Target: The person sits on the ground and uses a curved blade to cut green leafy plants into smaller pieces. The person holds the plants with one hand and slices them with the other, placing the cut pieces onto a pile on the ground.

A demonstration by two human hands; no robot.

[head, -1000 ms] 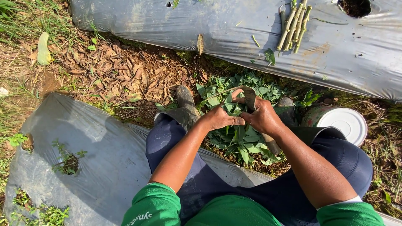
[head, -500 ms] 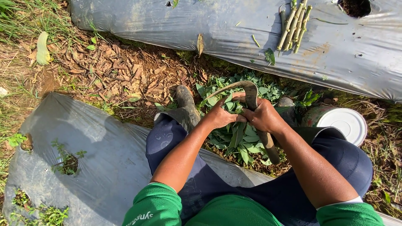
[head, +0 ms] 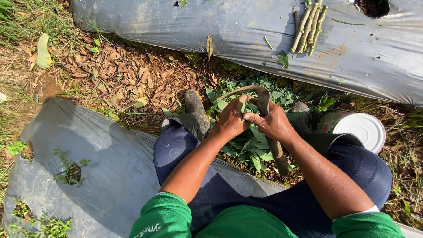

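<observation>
- My right hand [head: 274,123] is wrapped tight round the wooden handle of a sickle [head: 264,99], at the centre of the frame; its curved blade arches up and over to the left.
- My left hand [head: 232,117] is pressed in against the right one just under that blade, fingers curled shut round a leafy stem [head: 257,132]; the stem itself is mostly hidden by my fingers.
- Directly below my hands, between my knees, lies a pile of cut green leaves [head: 253,154] on the ground.
- My rubber boot [head: 194,108] stands just left of the pile, toe pointing to the top of the frame.
- At centre right, just beside my right knee, a round tin [head: 339,123] lies on its side with a white lid [head: 361,130] closing it; I cannot tell what is inside.
- At the top right, a bundle of stripped green stalks [head: 308,26] rests on the grey plastic mulch sheet [head: 220,22], close to a planting hole [head: 373,6] showing dark soil.
- At lower left, another mulch sheet [head: 101,167] has a hole with small weeds [head: 70,169] growing in it.
</observation>
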